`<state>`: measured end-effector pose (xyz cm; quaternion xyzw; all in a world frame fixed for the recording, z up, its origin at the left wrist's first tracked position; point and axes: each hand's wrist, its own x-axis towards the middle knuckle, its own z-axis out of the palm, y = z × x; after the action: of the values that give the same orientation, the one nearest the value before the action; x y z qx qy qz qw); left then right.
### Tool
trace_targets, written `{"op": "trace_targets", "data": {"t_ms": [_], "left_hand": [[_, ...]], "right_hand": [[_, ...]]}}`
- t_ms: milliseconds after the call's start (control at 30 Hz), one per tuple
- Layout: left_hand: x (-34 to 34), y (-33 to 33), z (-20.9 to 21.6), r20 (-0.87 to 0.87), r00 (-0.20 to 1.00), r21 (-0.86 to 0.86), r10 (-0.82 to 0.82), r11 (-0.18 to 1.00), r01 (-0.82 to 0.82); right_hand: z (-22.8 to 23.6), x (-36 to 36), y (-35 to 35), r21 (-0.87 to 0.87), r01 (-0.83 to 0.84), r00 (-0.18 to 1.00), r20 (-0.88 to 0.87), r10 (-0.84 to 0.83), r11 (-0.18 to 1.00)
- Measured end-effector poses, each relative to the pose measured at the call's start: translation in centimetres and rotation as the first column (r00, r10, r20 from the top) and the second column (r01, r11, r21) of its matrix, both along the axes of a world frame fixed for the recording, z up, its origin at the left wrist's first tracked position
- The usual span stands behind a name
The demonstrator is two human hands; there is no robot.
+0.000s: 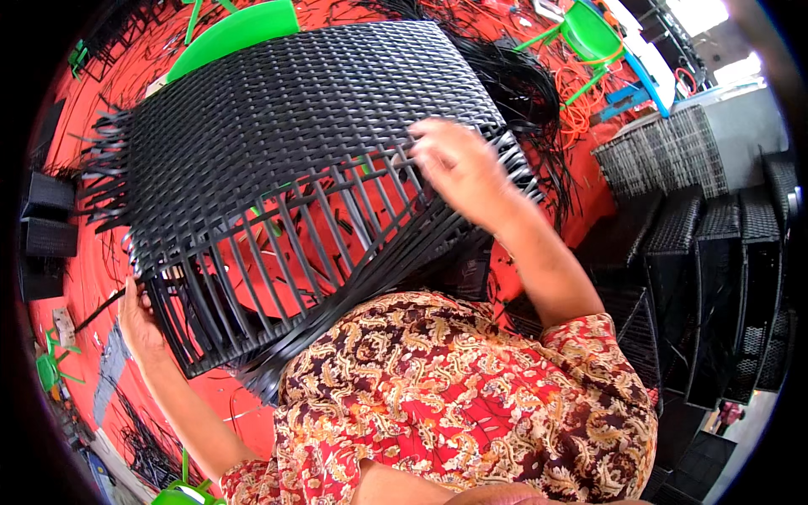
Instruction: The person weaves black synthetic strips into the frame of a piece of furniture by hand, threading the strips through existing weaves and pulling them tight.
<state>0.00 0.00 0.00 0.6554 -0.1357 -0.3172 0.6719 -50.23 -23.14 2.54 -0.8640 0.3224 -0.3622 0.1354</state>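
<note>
A large black woven panel [311, 93] lies across my lap, its upper part closely woven. Toward me its bare frame bars [286, 252] run side by side with gaps between them. Long loose black strips [379, 269] trail over the near side. At the panel's near left corner my left hand [141, 328] has its fingers closed at the edge, where a black strip [101, 309] sticks out to the left. Above the right end of the weave is my right hand [454, 164], fingers curled and smeared by motion. Whether it holds a strip cannot be made out.
Strip scraps lie over the red floor [88, 252]. Green chairs [593, 34] stand at the far right and behind the panel. Black woven furniture pieces [715, 252] are stacked close on the right, below a grey woven piece [665, 151]. Orange cord [576, 109] lies in coils beyond.
</note>
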Motion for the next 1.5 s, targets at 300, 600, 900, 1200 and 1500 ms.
{"op": "trace_targets", "data": {"t_ms": [300,600,900,1200,1500], "left_hand": [[-0.9,-0.2,0.1,-0.031,0.998,-0.063,0.054,0.996,-0.056],[0.3,0.9,1.0,0.029,0.992,-0.010,0.126,0.992,-0.126],[2.8,1.6,-0.1,0.023,0.983,-0.086,0.184,0.980,-0.182],[10.3,5.6,-1.8,0.010,0.970,-0.120,0.243,0.963,-0.240],[13.9,5.9,-1.0,0.008,0.983,-0.136,0.186,0.974,-0.183]], "right_hand": [[-4.2,-13.3,-9.7,0.136,0.185,0.957,-0.248,-0.148,0.973],[-3.5,-6.4,-6.9,0.146,0.011,0.840,-0.539,0.071,0.989],[-5.8,-2.6,-6.3,-0.138,0.077,0.895,-0.427,-0.130,0.987],[-3.9,-6.8,-7.0,-0.002,-0.050,0.978,-0.205,0.048,0.999],[-5.1,-14.1,-13.0,0.439,0.364,0.858,-0.502,-0.112,0.822]]}}
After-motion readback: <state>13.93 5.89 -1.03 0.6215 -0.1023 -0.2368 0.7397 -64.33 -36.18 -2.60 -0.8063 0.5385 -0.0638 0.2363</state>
